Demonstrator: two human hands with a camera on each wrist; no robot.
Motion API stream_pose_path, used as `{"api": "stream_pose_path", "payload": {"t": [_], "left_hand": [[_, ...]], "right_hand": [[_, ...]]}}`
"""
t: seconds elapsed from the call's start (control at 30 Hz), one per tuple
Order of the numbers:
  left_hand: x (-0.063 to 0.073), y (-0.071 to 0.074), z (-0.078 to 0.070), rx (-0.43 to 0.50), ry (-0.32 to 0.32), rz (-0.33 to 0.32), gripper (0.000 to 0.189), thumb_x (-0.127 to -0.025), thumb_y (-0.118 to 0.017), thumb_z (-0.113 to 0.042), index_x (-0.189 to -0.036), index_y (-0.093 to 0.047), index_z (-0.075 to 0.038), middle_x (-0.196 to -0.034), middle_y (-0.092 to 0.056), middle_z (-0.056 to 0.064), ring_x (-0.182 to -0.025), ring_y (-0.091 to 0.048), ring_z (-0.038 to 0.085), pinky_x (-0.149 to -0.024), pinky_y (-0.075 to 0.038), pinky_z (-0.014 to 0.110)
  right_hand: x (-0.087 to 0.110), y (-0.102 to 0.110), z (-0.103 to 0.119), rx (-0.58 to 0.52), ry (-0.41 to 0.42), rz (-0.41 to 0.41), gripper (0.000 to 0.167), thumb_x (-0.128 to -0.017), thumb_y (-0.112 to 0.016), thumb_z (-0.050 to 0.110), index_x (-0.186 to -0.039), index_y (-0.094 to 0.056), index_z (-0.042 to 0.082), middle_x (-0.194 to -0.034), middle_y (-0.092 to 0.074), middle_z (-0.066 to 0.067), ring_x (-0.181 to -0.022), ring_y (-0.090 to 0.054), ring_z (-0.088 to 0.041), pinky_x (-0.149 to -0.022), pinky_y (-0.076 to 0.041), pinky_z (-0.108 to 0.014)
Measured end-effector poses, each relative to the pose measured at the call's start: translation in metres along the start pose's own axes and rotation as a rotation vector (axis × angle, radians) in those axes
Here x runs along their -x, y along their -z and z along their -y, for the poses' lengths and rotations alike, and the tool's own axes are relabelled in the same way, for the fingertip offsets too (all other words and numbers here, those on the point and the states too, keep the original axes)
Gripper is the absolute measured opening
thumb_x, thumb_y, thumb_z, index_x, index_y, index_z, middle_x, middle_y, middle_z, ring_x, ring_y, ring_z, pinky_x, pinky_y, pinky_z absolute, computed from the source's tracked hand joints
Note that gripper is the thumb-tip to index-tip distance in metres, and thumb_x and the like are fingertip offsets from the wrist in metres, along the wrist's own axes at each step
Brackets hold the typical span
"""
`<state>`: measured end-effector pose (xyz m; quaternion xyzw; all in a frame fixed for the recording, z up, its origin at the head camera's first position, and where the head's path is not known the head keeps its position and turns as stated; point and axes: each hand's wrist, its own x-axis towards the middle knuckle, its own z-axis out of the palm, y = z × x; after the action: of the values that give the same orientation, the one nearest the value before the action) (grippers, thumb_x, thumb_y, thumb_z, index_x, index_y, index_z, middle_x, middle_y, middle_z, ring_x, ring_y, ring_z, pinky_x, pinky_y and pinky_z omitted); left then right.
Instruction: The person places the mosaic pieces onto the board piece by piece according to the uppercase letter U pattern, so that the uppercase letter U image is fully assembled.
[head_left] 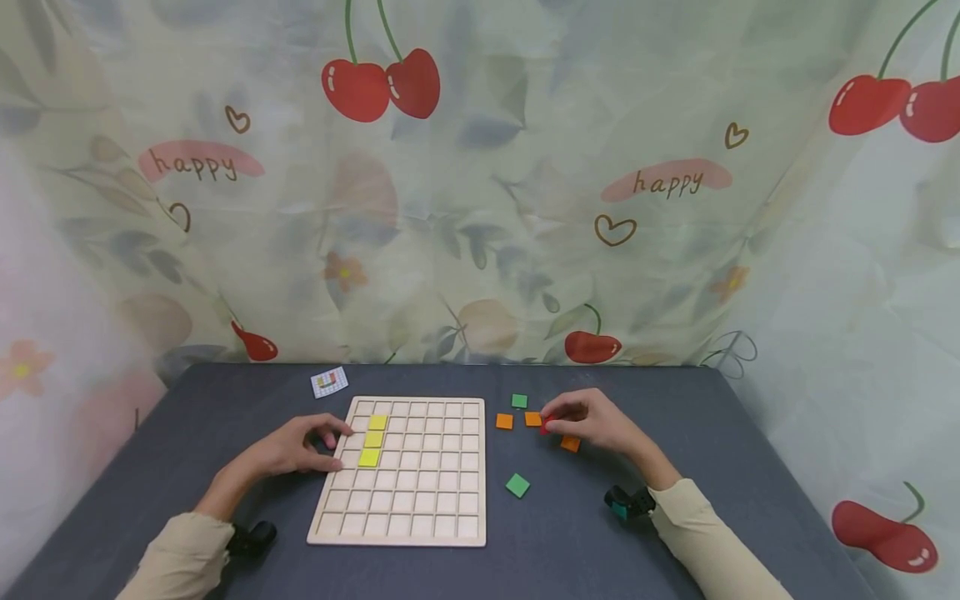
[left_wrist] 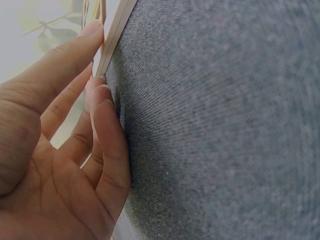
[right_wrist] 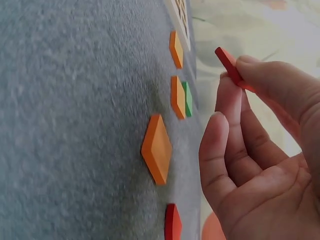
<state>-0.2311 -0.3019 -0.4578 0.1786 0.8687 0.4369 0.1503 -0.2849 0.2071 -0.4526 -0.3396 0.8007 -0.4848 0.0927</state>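
A pale wooden grid board point(head_left: 444, 542) lies on the dark table, with three yellow square tiles point(head_left: 373, 439) in a column near its upper left. At the board's left edge, my left hand point(head_left: 296, 446) touches the rim with thumb and fingertips. The left wrist view shows its fingers point(left_wrist: 112, 145) loosely bent beside the board's side point(left_wrist: 116, 37). My right hand point(head_left: 596, 419) pinches a red square tile point(right_wrist: 229, 66) between thumb and fingers, lifted off the table to the right of the board. Orange tiles point(head_left: 532, 419) lie below and around that hand.
Green tiles point(head_left: 517, 485) lie right of the board, one near and one farther back. Another red tile point(right_wrist: 173, 222) shows low in the right wrist view. A small printed card point(head_left: 329, 382) lies behind the board. A patterned curtain point(head_left: 480, 208) hangs behind the table point(head_left: 570, 542).
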Motion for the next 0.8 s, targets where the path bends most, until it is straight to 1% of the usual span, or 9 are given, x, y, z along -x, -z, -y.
{"api": "stream_pose_path", "payload": {"t": [0.1, 0.23, 0.37, 0.53, 0.63, 0.8], "left_hand": [[0.000, 0.000, -0.001, -0.006, 0.003, -0.004, 0.049, -0.085, -0.084, -0.010, -0.127, -0.062, 0.002, -0.096, -0.052, 0.011, -0.063, -0.050, 0.021, -0.057, -0.044, 0.029], [0.000, 0.000, 0.000, 0.003, 0.013, -0.006, 0.049, -0.085, -0.084, -0.010, -0.127, -0.062, 0.002, -0.096, -0.052, 0.011, -0.063, -0.050, 0.021, -0.057, -0.044, 0.029], [-0.001, 0.000, 0.000, 0.012, 0.022, -0.007, 0.049, -0.085, -0.084, -0.010, -0.127, -0.062, 0.001, -0.097, -0.052, 0.011, -0.062, -0.050, 0.021, -0.057, -0.044, 0.029], [-0.002, 0.000, 0.001, 0.012, 0.021, -0.003, 0.048, -0.086, -0.084, -0.010, -0.127, -0.062, 0.001, -0.097, -0.052, 0.011, -0.061, -0.050, 0.021, -0.057, -0.044, 0.029], [-0.002, 0.000, 0.001, 0.008, 0.023, -0.003, 0.048, -0.086, -0.084, -0.010, -0.127, -0.062, 0.001, -0.097, -0.052, 0.011, -0.061, -0.049, 0.021, -0.057, -0.044, 0.029], [-0.002, 0.000, 0.001, 0.009, 0.021, 0.002, 0.048, -0.086, -0.084, -0.010, -0.127, -0.062, 0.001, -0.096, -0.052, 0.011, -0.060, -0.049, 0.020, -0.056, -0.044, 0.029]], "right_hand": [[-0.002, -0.004, 0.003, 0.000, -0.033, -0.001, 0.024, -0.095, -0.073, 0.009, -0.115, -0.071, -0.005, -0.103, -0.072, -0.009, -0.090, -0.068, -0.032, -0.079, -0.055, -0.033], [-0.006, -0.009, 0.006, 0.000, -0.075, -0.011, 0.024, -0.094, -0.075, 0.009, -0.114, -0.071, -0.004, -0.101, -0.071, -0.007, -0.088, -0.067, -0.029, -0.076, -0.055, -0.032], [-0.010, -0.013, 0.008, -0.014, -0.089, -0.008, 0.022, -0.093, -0.076, 0.007, -0.111, -0.071, -0.004, -0.099, -0.071, -0.008, -0.086, -0.067, -0.027, -0.075, -0.055, -0.032], [-0.015, -0.017, 0.012, -0.064, -0.079, 0.021, 0.023, -0.093, -0.076, 0.007, -0.111, -0.070, -0.006, -0.097, -0.072, -0.009, -0.083, -0.068, -0.032, -0.076, -0.056, -0.034], [-0.019, -0.020, 0.013, -0.071, -0.052, 0.055, 0.025, -0.095, -0.074, 0.008, -0.115, -0.070, -0.006, -0.101, -0.072, -0.010, -0.085, -0.069, -0.034, -0.077, -0.056, -0.036], [-0.026, -0.029, 0.014, -0.007, -0.023, 0.086, 0.027, -0.097, -0.072, 0.010, -0.120, -0.071, -0.003, -0.110, -0.072, -0.008, -0.093, -0.067, -0.023, -0.077, -0.054, -0.033]]}}
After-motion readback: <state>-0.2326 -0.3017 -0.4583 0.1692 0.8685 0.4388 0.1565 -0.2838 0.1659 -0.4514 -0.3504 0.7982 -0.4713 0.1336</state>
